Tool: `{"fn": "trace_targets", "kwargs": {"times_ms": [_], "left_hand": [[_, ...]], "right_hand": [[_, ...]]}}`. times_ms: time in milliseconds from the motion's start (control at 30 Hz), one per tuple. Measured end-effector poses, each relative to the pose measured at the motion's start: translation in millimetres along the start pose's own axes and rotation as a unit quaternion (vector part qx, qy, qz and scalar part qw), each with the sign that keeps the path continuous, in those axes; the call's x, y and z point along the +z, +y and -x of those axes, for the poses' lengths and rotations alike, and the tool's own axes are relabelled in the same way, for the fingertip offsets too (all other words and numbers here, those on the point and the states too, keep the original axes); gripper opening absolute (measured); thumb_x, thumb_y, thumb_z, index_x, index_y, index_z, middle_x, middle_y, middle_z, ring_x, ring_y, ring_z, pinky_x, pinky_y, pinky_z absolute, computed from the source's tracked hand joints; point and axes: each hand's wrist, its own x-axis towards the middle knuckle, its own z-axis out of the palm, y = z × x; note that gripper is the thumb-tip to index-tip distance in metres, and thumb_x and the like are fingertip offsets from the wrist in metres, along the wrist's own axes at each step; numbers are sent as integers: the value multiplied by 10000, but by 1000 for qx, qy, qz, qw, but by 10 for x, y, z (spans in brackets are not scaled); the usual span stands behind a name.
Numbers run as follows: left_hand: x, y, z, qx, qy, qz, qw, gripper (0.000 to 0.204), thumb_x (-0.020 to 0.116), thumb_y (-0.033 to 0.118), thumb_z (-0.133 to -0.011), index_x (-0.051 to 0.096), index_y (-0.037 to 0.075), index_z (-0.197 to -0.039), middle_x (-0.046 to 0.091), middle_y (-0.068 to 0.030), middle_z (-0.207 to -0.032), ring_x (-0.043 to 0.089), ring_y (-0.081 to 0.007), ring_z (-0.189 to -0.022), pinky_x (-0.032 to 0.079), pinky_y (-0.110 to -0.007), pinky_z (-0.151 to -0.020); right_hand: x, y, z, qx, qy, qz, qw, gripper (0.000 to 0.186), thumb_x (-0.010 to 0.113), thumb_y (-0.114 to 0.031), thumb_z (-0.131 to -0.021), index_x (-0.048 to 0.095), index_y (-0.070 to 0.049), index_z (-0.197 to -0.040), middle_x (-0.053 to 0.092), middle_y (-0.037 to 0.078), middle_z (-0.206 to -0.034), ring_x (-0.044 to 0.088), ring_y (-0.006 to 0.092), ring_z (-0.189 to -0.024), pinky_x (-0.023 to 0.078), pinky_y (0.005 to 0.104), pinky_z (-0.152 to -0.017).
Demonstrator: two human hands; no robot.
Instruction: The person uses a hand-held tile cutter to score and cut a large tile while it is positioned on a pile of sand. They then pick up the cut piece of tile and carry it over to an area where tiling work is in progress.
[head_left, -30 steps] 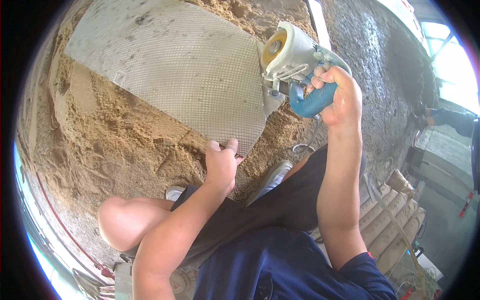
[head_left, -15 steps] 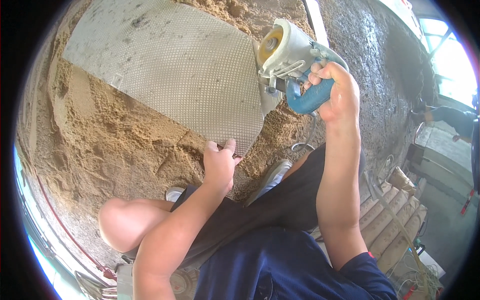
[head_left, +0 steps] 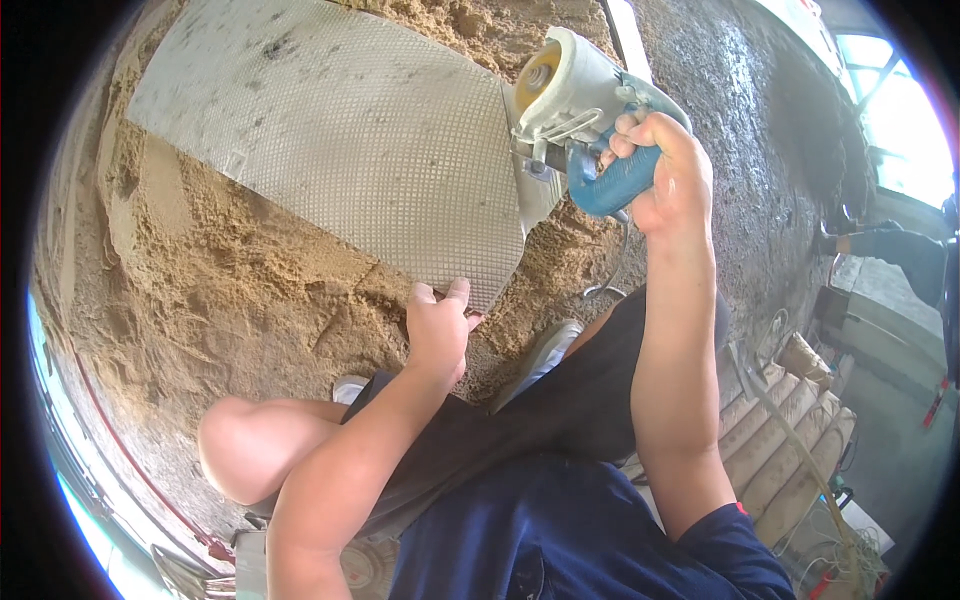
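Observation:
A large pale tile [head_left: 350,140] with a gridded face lies over heaped sand. My left hand [head_left: 438,325] grips its near corner, thumb and fingers closed at the edge. In my right hand [head_left: 668,175] is a handheld tile cutter, a power saw with a white guard [head_left: 580,85] and a blue handle [head_left: 612,185]. The fingers wrap round that handle. The saw stands at the tile's right end, its base plate against the edge. A narrow strip of tile [head_left: 542,195] shows beneath the saw. The blade's cutting edge is hidden.
Brown sand [head_left: 250,260] surrounds the tile. A rough grey floor [head_left: 740,170] extends right. Stacked rolled or bagged bundles [head_left: 790,430] and tangled cords [head_left: 840,550] lie at lower right. Another person's leg [head_left: 895,250] shows at the far right. A red hose [head_left: 130,440] runs along the left.
My right hand and the saw have moved slightly up and away along the tile's right end. My left hand stays at the near corner.

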Motion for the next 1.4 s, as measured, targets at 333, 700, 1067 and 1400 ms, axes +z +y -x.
{"fn": "trace_targets", "kwargs": {"times_ms": [333, 700, 1067, 1400], "left_hand": [[4, 18, 8, -3, 1, -3, 1000, 229, 534, 75, -999, 435, -62, -1154, 557, -199, -1195, 608, -297, -1067, 545, -493, -945], [-7, -5, 5, 3, -10, 19, 1000, 219, 535, 77, -999, 433, -44, -1150, 564, -178, -1181, 607, -279, -1072, 523, -508, -973], [9, 36, 30, -2, -4, 2, 1000, 221, 531, 70, -999, 425, -57, -1146, 553, -195, -1196, 613, -288, -1061, 540, -493, -957], [6, 6, 23, 11, -3, 18, 1000, 175, 526, 50, -999, 442, -38, -1125, 564, -188, -1145, 610, -276, -1006, 556, -495, -908]], "right_hand": [[-30, -7, 59, -12, 30, 17, 999, 291, 551, -16, -729, 604, 61, -1005, 562, 90, -769, 529, 189, -671, 450, 355, -644], [-42, 10, 51, -8, -12, 13, 1000, 242, 523, -9, -750, 574, -3, -986, 504, 40, -792, 488, 151, -699, 449, 363, -690], [-7, 29, 41, -8, 28, 15, 999, 145, 567, -25, -733, 600, 15, -869, 574, 90, -766, 535, 190, -669, 446, 356, -641], [-75, -55, 134, 8, 5, 25, 1000, 186, 520, -14, -754, 545, -30, -938, 516, 38, -792, 495, 146, -694, 440, 345, -685]]}}
